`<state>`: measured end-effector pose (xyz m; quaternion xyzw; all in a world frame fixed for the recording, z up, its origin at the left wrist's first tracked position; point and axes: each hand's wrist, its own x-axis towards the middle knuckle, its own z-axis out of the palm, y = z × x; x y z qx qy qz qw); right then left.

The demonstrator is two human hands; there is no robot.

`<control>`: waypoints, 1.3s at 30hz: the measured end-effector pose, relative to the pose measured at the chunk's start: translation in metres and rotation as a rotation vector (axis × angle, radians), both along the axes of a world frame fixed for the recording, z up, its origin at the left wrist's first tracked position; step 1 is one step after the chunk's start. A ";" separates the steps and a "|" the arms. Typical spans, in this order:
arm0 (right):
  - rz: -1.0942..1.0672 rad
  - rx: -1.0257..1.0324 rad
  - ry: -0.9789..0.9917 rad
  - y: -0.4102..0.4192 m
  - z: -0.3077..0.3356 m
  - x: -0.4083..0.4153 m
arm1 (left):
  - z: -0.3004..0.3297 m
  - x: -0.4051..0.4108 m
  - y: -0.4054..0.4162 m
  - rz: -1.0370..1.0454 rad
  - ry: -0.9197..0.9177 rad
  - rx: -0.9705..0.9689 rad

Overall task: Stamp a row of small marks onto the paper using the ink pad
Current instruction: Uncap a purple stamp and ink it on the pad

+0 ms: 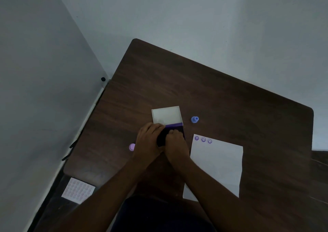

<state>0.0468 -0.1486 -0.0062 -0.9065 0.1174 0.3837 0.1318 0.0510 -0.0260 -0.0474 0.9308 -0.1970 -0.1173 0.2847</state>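
Note:
A purple ink pad (pixel 174 128) lies open at the middle of the dark wooden table (pixel 177 82), its white lid (pixel 166 114) flipped back behind it. My left hand (pixel 149 139) rests on the pad's left edge and holds it. My right hand (pixel 175 146) is closed with its fingertips down on the dark pad surface; whatever it holds is hidden by the fingers. To the right lies a white sheet of paper (pixel 216 164) with three purple smiley marks (pixel 203 139) in a row along its top left edge.
A small blue stamp (pixel 194 119) stands right of the lid. A round pink stamp or cap (pixel 132 147) sits left of my left hand. A white sheet of pale round stickers (pixel 78 190) lies at the near left corner. Walls border the table on the left and behind it.

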 end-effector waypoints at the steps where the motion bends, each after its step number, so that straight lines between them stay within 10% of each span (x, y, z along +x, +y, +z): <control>1: 0.001 0.008 -0.048 0.001 -0.001 -0.002 | -0.002 0.000 -0.001 -0.014 0.011 -0.001; 13: 0.020 0.017 -0.119 -0.001 -0.006 -0.007 | 0.004 -0.001 0.003 0.030 -0.053 -0.069; 17: 0.013 0.027 -0.086 -0.001 -0.010 -0.008 | 0.001 0.008 -0.030 0.042 0.624 0.458; 19: -0.007 0.045 -0.066 -0.002 -0.012 -0.010 | -0.015 0.006 -0.030 0.002 0.790 0.392; 23: 0.012 0.030 -0.074 -0.003 -0.014 -0.012 | 0.006 -0.001 0.001 -0.023 -0.018 0.137; 28: -0.016 0.021 -0.035 -0.007 -0.005 -0.004 | 0.031 0.006 -0.029 -0.031 0.161 0.524; 35: -0.634 0.516 -0.572 -0.045 0.065 -0.030 | 0.072 0.010 -0.002 -0.012 0.014 0.091; 39: -1.150 1.129 -0.394 -0.075 0.105 -0.054 | 0.119 0.001 -0.026 0.015 0.125 -0.091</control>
